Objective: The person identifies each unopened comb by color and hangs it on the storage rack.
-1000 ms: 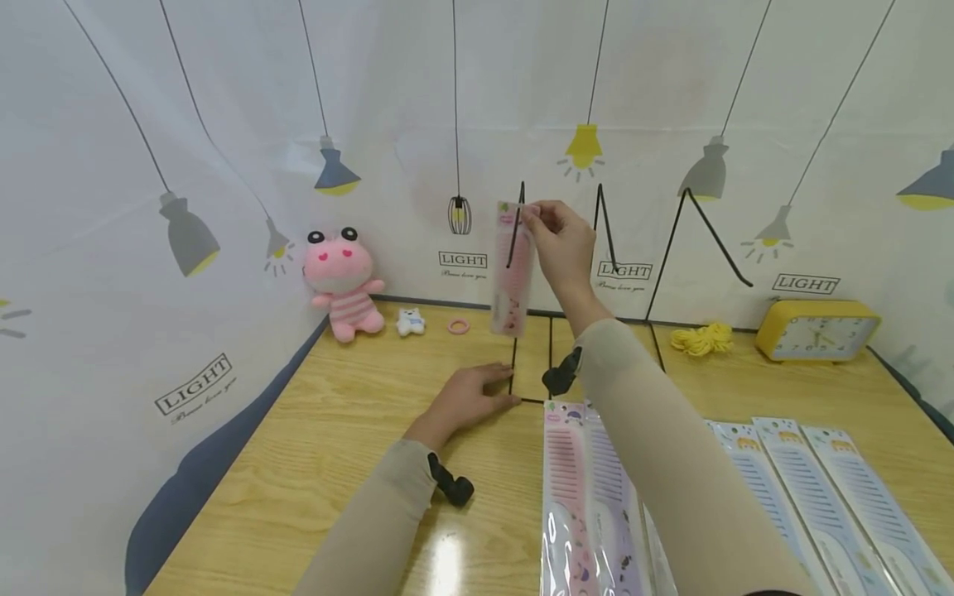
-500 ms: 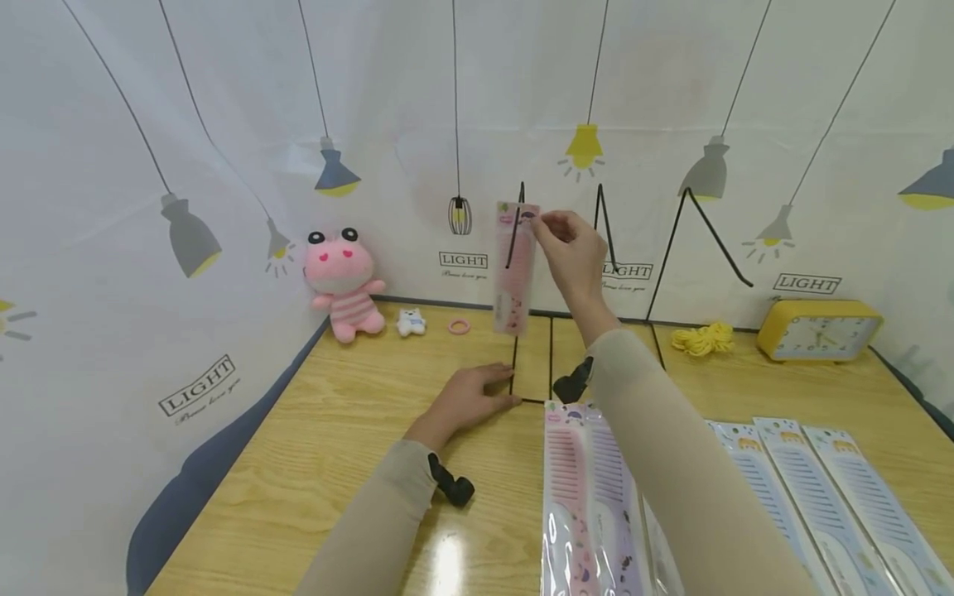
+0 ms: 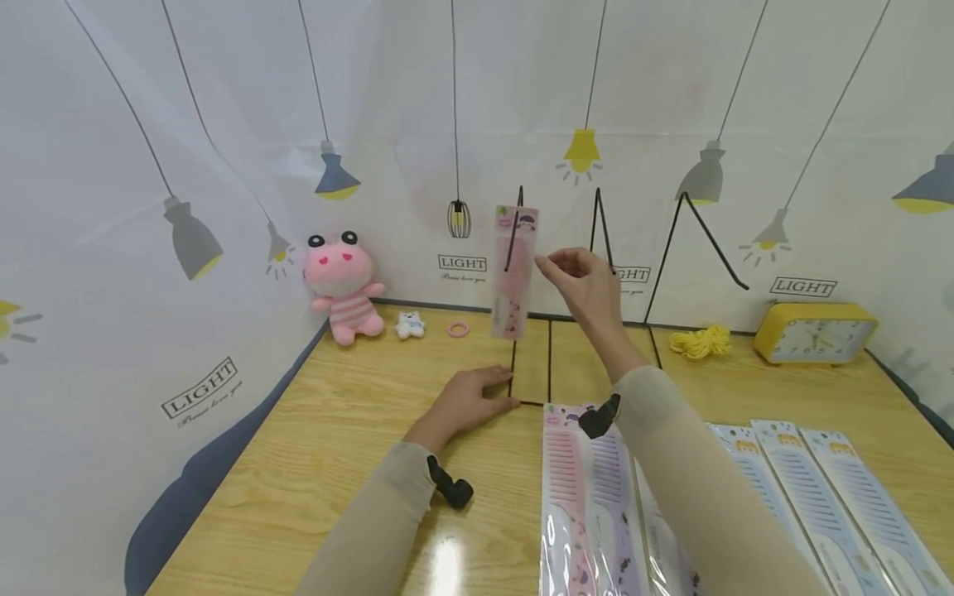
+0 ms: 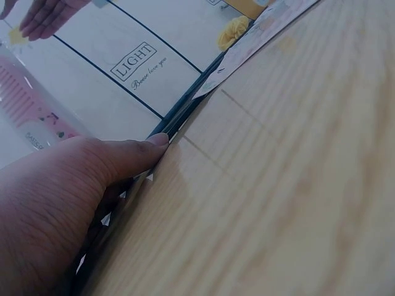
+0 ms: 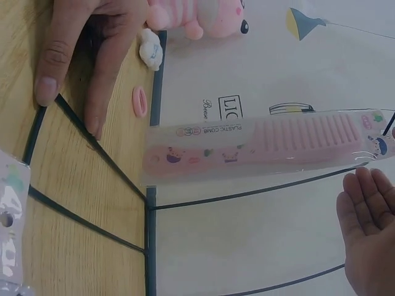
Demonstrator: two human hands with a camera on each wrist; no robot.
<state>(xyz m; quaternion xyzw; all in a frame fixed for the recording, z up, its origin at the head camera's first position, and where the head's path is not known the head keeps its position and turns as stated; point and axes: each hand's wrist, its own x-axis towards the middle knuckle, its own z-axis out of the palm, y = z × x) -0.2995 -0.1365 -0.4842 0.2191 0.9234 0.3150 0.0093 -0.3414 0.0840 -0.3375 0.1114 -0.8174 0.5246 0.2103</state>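
Pressing my flat left hand (image 3: 468, 403) on the black wire display rack's base (image 3: 531, 364) on the wooden counter (image 3: 335, 414), my right hand (image 3: 589, 285) hovers open, empty, beside the pink packaged plastic comb (image 3: 513, 273) hanging on the rack.

Glossy clear plastic sleeve around pink plastic comb (image 3: 513, 273), thin black metal wire rack (image 3: 514, 364), smooth light wood-grain table (image 3: 313, 447), fuzzy cloth plush (image 3: 343, 281).

Head view high, facing wall, wrist views close, sharing pink comb (image 3: 513, 277)
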